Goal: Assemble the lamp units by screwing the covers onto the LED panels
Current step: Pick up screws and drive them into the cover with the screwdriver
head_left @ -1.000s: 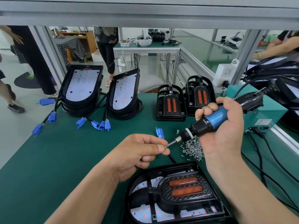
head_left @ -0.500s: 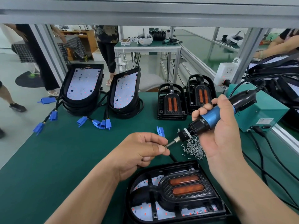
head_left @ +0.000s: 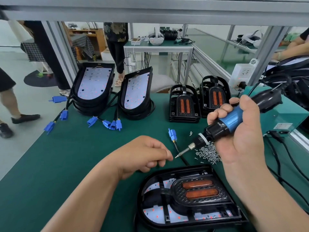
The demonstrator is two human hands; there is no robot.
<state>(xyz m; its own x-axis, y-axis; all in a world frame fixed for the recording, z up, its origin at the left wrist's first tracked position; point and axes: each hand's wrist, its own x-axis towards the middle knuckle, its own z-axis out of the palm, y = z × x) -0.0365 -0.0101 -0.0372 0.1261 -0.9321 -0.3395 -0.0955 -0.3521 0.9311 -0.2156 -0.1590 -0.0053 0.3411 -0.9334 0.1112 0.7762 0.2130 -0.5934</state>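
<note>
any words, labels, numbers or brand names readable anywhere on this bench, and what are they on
No text here can be read with certainty.
white label on the teal metal box: lines of print, too small and blurred to read.
white LED panel in the left black housing: small dark marks near its middle, too small to read.

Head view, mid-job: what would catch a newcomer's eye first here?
The right hand grips a blue electric screwdriver at centre right, its bit angled down-left toward the curled left hand. Nearest the camera lies a lamp unit with two orange lenses, a pile of loose screws just behind it. At the back of the green table stand bare LED panels, left, and spare covers, centre.
</note>
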